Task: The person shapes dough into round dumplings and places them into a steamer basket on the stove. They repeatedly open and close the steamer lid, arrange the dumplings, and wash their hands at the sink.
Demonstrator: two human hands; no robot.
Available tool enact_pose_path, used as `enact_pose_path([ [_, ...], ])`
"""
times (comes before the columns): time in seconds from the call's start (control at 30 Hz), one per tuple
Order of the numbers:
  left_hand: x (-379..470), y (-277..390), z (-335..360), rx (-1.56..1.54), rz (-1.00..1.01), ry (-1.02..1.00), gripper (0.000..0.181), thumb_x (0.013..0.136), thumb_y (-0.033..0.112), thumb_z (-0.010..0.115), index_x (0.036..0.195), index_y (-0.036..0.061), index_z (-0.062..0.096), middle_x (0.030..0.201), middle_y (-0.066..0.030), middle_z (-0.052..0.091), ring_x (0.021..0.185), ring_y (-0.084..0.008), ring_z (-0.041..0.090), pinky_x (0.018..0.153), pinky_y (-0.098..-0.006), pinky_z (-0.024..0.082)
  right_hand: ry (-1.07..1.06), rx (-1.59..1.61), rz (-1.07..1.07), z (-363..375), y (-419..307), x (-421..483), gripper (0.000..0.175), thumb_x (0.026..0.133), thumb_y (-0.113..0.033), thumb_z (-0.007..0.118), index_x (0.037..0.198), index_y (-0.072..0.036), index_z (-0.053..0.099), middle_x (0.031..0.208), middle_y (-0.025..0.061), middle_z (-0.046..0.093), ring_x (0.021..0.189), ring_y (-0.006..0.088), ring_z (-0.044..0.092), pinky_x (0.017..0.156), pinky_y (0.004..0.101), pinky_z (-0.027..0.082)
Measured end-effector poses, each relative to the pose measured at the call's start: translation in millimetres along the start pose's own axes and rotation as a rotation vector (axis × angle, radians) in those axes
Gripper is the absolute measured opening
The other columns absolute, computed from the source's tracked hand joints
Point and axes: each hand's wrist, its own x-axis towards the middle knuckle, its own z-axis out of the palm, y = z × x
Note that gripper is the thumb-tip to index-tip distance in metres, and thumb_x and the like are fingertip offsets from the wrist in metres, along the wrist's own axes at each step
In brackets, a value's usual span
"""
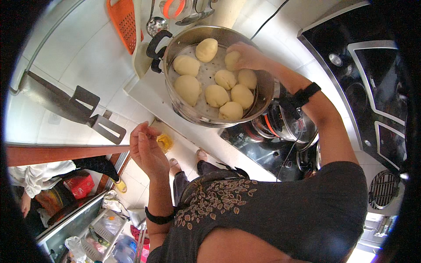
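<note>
Several pale dough buns (186,89) rest on the perforated steamer tray (205,74) inside a large metal steamer pot (215,121). My right hand (248,56) reaches over the far right rim and grips one bun (232,60) at the right side of the tray. The fingers hide part of that bun, and the wrist covers a stretch of the rim. My left hand (148,149) is raised in front of the pot, below its left side, and touches nothing. Its fingers are loosely curled, with no object visible in them.
The pot stands on a white counter (148,95) beside a black cooktop (263,148) bearing a lidded pot (294,121). An orange grater (123,24), a skimmer (157,26) and a cleaver (56,93) hang at the wall. Another person's white sleeve (39,176) shows at lower left.
</note>
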Motion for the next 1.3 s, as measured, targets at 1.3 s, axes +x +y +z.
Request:
enact_pose_path([
  [1.3, -15, 18, -17, 0.129, -0.049, -0.008, 0.025, 0.093, 0.018, 0.05, 0.105, -0.0027, 0.058, 0.08, -0.0062, 0.059, 0.073, -0.0123, 0.052, 0.072, -0.0254, 0.043, -0.129, -0.028, 0.434, 0, -21, 35, 0.07, 0.074, -0.058, 0.063, 0.12, -0.006, 0.054, 0.116, 0.0169, 0.055, 0.102, 0.0332, 0.057, 0.08, 0.0439, 0.053],
])
